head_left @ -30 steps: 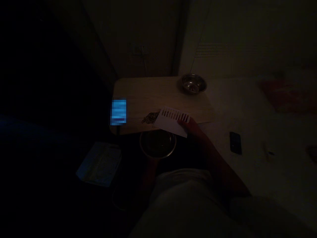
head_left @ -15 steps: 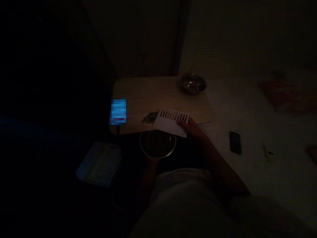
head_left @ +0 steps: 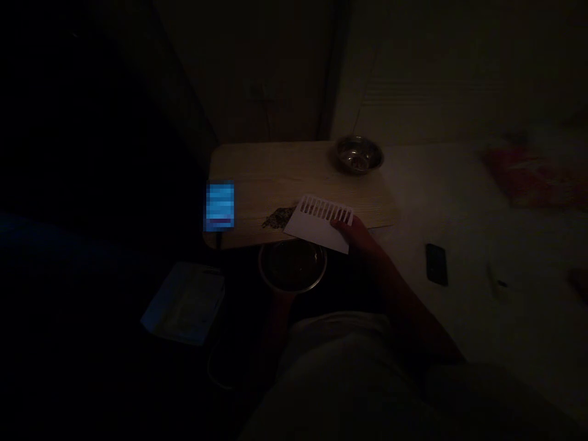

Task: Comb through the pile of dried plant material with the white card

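My right hand (head_left: 350, 233) grips a white flat sheet (head_left: 315, 229) with a row of slots along its far edge. The thumb lies on top of the sheet near its right end. Beside the sheet's left side, a small pile of dark, grainy bits (head_left: 276, 218) lies on the wooden table (head_left: 285, 174) near its front edge. Just below that edge, my left hand (head_left: 283, 298) holds a round metal bowl (head_left: 294, 269) from its near side. The fingers are hidden beneath the bowl. Darkness conceals what the bowl contains.
A second metal bowl (head_left: 359, 155) stands at the table's back right. A lit, blurred screen (head_left: 219, 207) is at the left edge. A pale box-like object (head_left: 186, 304) sits lower left. A dark phone (head_left: 436, 264) lies on the white surface (head_left: 463, 208) at right, with red fabric (head_left: 533, 177) behind.
My right hand and the slotted sheet have shifted slightly right and away from me. The bowl in my left hand has stayed in place.
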The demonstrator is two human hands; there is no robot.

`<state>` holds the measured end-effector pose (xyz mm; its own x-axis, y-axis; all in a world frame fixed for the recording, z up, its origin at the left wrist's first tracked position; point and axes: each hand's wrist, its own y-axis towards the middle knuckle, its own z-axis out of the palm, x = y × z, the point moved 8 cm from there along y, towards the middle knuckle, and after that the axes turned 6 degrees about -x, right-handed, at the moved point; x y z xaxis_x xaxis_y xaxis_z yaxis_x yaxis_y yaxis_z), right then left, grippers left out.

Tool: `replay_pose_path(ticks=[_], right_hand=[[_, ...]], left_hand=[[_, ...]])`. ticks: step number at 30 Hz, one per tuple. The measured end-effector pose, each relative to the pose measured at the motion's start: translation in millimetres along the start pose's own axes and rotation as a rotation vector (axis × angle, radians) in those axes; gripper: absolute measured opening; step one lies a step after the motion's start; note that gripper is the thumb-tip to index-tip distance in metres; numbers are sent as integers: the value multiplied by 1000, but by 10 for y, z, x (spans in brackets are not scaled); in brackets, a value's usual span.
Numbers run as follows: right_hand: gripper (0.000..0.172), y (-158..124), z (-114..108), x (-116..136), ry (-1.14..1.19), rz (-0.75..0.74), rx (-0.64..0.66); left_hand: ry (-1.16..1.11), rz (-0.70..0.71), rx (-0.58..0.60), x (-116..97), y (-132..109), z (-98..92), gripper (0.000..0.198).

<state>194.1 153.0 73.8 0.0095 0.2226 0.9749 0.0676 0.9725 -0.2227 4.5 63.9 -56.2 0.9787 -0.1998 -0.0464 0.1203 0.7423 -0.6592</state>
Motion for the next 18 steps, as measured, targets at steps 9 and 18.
replay_pose_path(ticks=[9,18], right_hand=[[42,75,-187,-9,164,28,-78],[44,89,-229,-20,74,-16,-68]], left_hand=[[19,70,-4,-29,-160,72,59],[35,40,67,-19,-102,84,64]])
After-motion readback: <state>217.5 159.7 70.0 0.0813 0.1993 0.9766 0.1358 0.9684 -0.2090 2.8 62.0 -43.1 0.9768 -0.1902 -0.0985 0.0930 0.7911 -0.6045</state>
